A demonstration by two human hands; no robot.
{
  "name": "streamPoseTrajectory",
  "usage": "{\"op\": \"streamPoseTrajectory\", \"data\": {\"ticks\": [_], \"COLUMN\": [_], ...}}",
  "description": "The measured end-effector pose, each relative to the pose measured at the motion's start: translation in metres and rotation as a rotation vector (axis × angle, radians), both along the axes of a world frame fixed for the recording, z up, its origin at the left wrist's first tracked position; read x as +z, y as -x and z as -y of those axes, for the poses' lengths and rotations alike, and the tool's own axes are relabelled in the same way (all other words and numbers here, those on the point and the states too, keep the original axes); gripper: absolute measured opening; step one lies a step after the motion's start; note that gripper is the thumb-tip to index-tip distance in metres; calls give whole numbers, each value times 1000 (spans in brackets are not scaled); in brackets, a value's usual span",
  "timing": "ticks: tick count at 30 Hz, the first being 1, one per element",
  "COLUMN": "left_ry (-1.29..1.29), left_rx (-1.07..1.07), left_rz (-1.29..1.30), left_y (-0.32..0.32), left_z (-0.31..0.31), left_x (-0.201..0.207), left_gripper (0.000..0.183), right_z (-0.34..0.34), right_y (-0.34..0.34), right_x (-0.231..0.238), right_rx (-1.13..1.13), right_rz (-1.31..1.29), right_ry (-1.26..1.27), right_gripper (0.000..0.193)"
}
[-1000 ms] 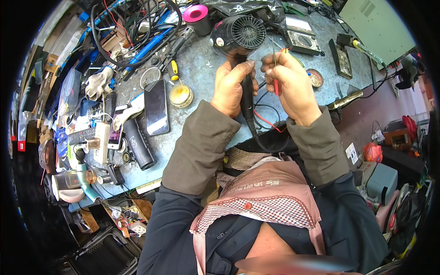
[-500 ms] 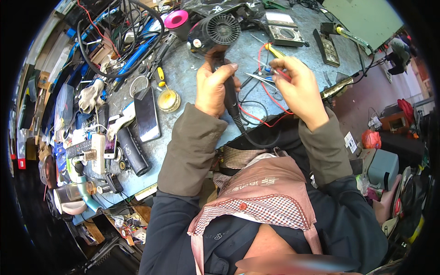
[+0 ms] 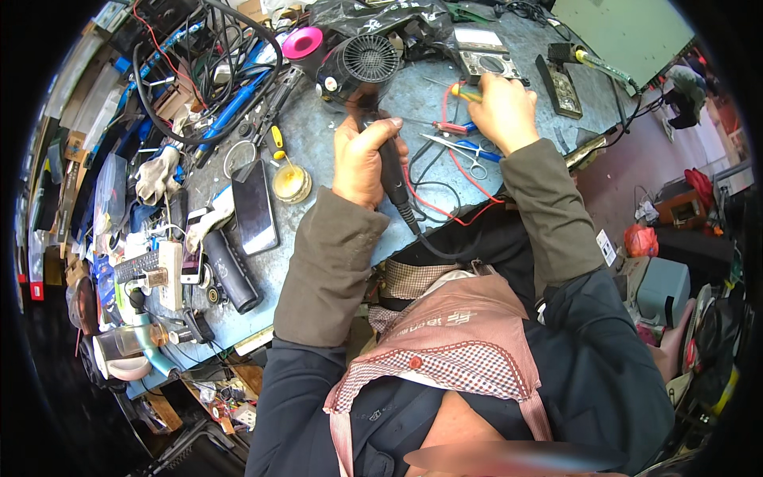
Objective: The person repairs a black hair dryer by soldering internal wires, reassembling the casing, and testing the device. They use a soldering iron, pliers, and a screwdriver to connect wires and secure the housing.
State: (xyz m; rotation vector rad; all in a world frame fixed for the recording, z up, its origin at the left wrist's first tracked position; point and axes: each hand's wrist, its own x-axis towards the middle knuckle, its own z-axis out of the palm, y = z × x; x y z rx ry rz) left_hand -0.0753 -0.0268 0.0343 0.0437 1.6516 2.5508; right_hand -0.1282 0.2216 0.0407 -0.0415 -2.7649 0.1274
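My left hand [image 3: 364, 159] is wrapped round the handle of a dark hair dryer [image 3: 350, 75], whose round rear grille faces up. Its cord runs down toward my apron. Over the bench, my right hand [image 3: 509, 111] has its fingers closed on the yellow handle of a slim screwdriver [image 3: 467, 94]; the shaft points up and left. Just below that hand lie a red-handled tool with a thin metal shaft [image 3: 450, 127], silver scissor-like forceps [image 3: 475, 167] and a blue-handled tool [image 3: 485, 153]. A red wire [image 3: 461, 168] loops between my hands.
A multimeter [image 3: 489, 63] and an opened narrow dark casing [image 3: 559, 87] lie at the back right. Left of me are a jar of yellow paste [image 3: 292, 184], a black-screened tablet [image 3: 254, 207], a black cylinder [image 3: 230, 270] and a pink-rimmed cup [image 3: 303, 44]. Cables and tools crowd the far left.
My right hand has moved up and away, leaving the red-handled tool on the bench and taking hold of the yellow screwdriver. The hair dryer has shifted slightly left in my left hand.
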Motion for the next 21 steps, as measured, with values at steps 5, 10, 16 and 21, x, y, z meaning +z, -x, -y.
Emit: {"op": "streamPoseTrajectory", "data": {"ticks": [5, 10, 16, 21], "left_ry": [-12, 9, 47, 43], "left_rx": [26, 23, -5, -64], "left_rz": [-40, -60, -86, -70], "left_y": [-4, -5, -6, -10], "left_z": [-6, -7, -10, -10], "left_x": [2, -1, 0, 7], "left_gripper": [26, 27, 29, 61], "right_z": [-32, -32, 8, 32], "right_y": [-6, -45, -101, -102], "right_x": [-16, 20, 47, 46], "right_rx": [187, 402, 742, 838], "right_rz": [-476, -726, -572, -464], "right_ry": [592, 1143, 1375, 1374], "right_gripper": [36, 30, 34, 38]}}
